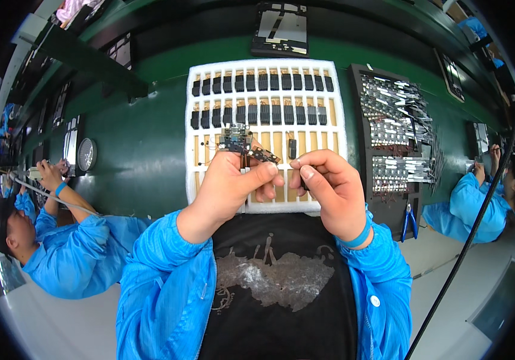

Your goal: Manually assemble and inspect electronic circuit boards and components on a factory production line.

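My left hand [224, 186] is closed on a small black circuit board [235, 139], which sticks up past the fingers over the white foam tray [190, 174]. Thin wires hang off the board, and a narrower dark strip [263, 156] reaches from it toward the right. Just beside it, my right hand [332, 186] is closed in a pinch, thumb against fingers; a bit of something dark shows under the fingertips, too small to name. Rows of black blocks [260, 82] fill the tray's two far rows of slots. One single black block [292, 149] lies in a nearer slot.
Right of the foam tray stands a dark tray [356, 102] stacked with many circuit boards [389, 132]. Blue-handled pliers [409, 222] lie at its near end. A flat device panel [280, 30] is at the back. Co-workers in blue sit left [77, 252] and right [473, 204].
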A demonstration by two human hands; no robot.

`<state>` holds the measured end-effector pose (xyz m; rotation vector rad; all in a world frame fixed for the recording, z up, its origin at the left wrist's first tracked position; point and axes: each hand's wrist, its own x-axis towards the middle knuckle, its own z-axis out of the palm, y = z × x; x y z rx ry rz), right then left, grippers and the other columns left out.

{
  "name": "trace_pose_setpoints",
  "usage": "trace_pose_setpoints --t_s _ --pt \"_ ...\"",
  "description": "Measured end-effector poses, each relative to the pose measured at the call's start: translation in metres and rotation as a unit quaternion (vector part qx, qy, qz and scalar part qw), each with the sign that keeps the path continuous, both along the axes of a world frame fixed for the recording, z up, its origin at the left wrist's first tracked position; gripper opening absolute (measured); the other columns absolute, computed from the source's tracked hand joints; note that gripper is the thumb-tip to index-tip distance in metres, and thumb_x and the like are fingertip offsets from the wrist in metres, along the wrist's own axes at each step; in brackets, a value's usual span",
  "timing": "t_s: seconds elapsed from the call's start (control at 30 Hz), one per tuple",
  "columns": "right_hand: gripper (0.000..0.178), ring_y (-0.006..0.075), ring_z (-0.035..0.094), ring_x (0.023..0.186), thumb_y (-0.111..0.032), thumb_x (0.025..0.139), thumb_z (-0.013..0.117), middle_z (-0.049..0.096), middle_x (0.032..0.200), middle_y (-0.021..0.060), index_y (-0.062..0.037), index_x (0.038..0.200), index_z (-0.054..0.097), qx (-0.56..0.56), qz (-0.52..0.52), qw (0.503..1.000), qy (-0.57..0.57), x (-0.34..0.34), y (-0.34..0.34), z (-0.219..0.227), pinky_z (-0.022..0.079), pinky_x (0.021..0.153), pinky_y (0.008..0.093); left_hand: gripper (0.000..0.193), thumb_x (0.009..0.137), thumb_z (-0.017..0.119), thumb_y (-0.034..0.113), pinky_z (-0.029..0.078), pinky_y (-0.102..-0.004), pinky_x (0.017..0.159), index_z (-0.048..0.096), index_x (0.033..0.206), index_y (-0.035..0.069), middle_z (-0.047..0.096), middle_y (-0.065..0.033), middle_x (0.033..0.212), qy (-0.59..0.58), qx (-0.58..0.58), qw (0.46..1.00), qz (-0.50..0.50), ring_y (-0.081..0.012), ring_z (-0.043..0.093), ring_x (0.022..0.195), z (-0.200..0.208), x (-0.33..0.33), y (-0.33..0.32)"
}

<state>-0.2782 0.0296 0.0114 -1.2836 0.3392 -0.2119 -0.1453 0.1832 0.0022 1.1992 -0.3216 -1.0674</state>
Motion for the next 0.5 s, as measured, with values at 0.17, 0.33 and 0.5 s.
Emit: trace_pose_setpoints --t_s 0.17,0.33,0.5 --pt "0.014 0.0060 0.058 0.079 -0.008 0.099 0.057 0.064 0.085 0.0012 0.0000 0.109 0.063 -0.016 -0.006 1.000 -0.016 -0.003 0.002 0.002 0.047 0.069 0.0236 0.017 0.094 0.066 0.016 0.050 -0.0267 0.054 0.055 0.092 0.003 0.065 -0.0096 0.082 -0.022 0.000 1.000 0.004 -0.0146 0.063 0.065 0.008 -0.009 0.000" --pt "0.013 0.0198 0.063 0.068 0.000 0.082 0.072 0.066 0.078 0.0078 -0.0027 0.094 0.068 -0.387 -0.081 0.912 -0.104 0.002 0.004 0.009 0.048 0.061 0.0293 0.023 0.095 0.067 0.019 0.049 -0.0269 0.054 0.049 0.088 0.004 0.059 -0.0094 0.085 -0.035 -0.040 0.999 0.010 -0.0155 0.061 0.065 0.009 -0.011 0.001" --pt "0.024 0.0252 0.063 0.067 0.004 0.070 0.076 0.066 0.080 0.0088 -0.0035 0.093 0.070 -0.525 -0.118 0.822 -0.188 0.007 0.003 0.003 0.048 0.059 0.0333 0.028 0.093 0.069 0.021 0.048 -0.0267 0.054 0.047 0.087 0.005 0.057 -0.0090 0.085 -0.029 -0.082 0.996 -0.010 -0.0155 0.059 0.065 0.003 -0.010 0.004"
